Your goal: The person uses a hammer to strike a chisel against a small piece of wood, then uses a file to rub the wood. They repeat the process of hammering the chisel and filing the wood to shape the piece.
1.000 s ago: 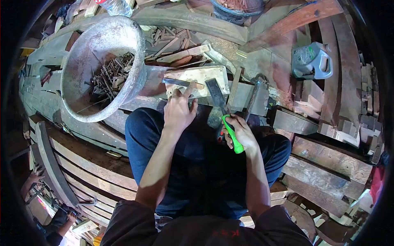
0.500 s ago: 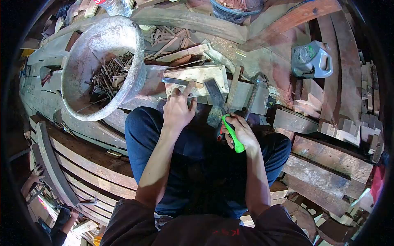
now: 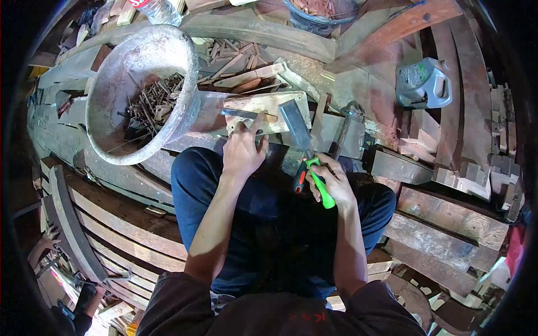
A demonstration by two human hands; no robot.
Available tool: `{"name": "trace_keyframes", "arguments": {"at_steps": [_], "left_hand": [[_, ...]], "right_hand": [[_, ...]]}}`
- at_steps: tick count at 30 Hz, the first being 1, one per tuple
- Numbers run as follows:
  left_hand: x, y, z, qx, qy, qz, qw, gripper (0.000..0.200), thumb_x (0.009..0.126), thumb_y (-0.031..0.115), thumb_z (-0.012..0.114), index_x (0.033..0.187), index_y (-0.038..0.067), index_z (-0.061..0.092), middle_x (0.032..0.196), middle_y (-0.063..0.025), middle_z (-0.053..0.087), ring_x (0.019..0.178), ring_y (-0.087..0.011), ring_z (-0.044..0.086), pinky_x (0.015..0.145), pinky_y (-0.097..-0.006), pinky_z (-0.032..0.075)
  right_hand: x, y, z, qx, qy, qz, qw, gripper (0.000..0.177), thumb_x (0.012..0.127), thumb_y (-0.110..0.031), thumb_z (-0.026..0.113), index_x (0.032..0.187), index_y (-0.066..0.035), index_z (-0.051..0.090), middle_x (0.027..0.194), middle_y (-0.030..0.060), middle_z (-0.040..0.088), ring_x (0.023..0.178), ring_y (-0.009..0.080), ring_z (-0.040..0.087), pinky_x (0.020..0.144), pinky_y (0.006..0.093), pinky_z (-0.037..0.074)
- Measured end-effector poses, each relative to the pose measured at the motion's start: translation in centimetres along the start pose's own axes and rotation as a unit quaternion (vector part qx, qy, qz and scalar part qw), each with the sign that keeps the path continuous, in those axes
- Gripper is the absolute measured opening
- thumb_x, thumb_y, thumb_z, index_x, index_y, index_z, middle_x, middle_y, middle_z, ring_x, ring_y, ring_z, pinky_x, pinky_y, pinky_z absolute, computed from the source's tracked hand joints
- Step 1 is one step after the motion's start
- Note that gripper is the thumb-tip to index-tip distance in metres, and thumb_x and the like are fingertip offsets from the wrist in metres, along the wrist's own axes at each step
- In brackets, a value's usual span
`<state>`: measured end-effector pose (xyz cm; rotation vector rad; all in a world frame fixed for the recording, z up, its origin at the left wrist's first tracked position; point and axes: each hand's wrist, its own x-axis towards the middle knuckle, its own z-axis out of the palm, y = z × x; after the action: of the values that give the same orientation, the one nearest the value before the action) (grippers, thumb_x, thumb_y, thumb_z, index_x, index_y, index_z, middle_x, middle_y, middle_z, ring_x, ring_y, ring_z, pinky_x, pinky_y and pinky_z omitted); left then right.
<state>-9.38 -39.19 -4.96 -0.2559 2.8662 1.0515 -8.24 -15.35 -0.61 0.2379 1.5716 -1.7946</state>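
Observation:
My right hand (image 3: 330, 178) is wrapped round the bright green handle of a broad-bladed chisel (image 3: 295, 124). Its flat grey blade points up and left, the tip over the right part of a pale wooden board (image 3: 291, 99). On that board lies a narrow strip (image 3: 242, 113), dark along most of its length and wood-coloured at the right end. The outstretched index finger of my left hand (image 3: 242, 147) presses on the strip, thumb spread apart. A black-and-red handle (image 3: 300, 178) shows beside my right hand; the rest of that tool is hidden.
A whitish bucket (image 3: 193, 106) of thin wood offcuts stands left of the board. Beyond lie wood scraps (image 3: 230, 59) and a dark tub (image 3: 322, 25). A grey jug (image 3: 423, 84) and stacked planks (image 3: 431, 224) are at the right. Another person's hand (image 3: 45, 245) shows at far left.
The chisel blade has swung slightly upward and left over the board, with my right hand shifting a little. My left finger stays on the strip.

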Motion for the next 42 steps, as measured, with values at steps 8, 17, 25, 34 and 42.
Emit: {"name": "trace_keyframes", "arguments": {"at_steps": [8,17,25,34,42], "left_hand": [[0.1,0.7,-0.8,-0.032,0.016,0.001,0.999,0.050,0.085,0.018,0.065,0.133,0.014,0.056,0.102,-0.0265,0.064,0.091,-0.0431,0.065,0.081,-0.0480,0.053],[0.4,0.2,0.0,-0.115,0.082,0.033,0.989,0.029,0.085,0.015,0.065,0.112,0.007,0.066,0.096,-0.0233,0.064,0.082,-0.0363,0.067,0.074,-0.0437,0.054],[0.4,0.0,0.0,-0.104,0.094,0.030,0.990,0.022,0.084,0.015,0.066,0.104,0.005,0.067,0.087,-0.0199,0.063,0.075,-0.0342,0.064,0.070,-0.0425,0.053],[0.5,-0.4,0.5,-0.097,0.086,0.034,0.991,0.017,0.084,0.014,0.067,0.096,0.001,0.066,0.088,-0.0196,0.064,0.080,-0.0349,0.067,0.072,-0.0419,0.053],[0.5,-0.5,0.7,-0.095,0.073,0.027,0.992,0.017,0.085,0.015,0.067,0.095,0.001,0.065,0.089,-0.0202,0.065,0.082,-0.0356,0.068,0.073,-0.0414,0.054]], "right_hand": [[-0.9,0.2,0.3,0.073,-0.045,-0.108,0.990,0.010,0.090,-0.003,0.054,0.097,0.004,0.053,0.068,0.0099,0.056,0.042,0.0147,0.050,0.037,0.0271,0.040],[-1.1,1.1,-0.7,0.040,-0.097,-0.172,0.979,0.035,0.086,0.000,0.058,0.121,0.005,0.056,0.078,0.0105,0.060,0.045,0.0144,0.053,0.047,0.0290,0.044],[-1.0,0.9,-0.6,0.126,-0.043,-0.152,0.979,0.022,0.083,0.003,0.057,0.105,0.005,0.055,0.076,0.0109,0.056,0.043,0.0172,0.051,0.039,0.0283,0.042],[-0.2,-0.1,-0.3,0.067,0.070,-0.008,0.995,0.016,0.092,-0.014,0.052,0.096,0.001,0.049,0.066,0.0102,0.050,0.039,0.0170,0.048,0.034,0.0297,0.041],[1.4,1.8,0.5,0.032,0.062,0.080,0.994,0.017,0.099,-0.021,0.049,0.100,-0.004,0.045,0.066,0.0059,0.050,0.044,0.0143,0.049,0.035,0.0294,0.039]]}}
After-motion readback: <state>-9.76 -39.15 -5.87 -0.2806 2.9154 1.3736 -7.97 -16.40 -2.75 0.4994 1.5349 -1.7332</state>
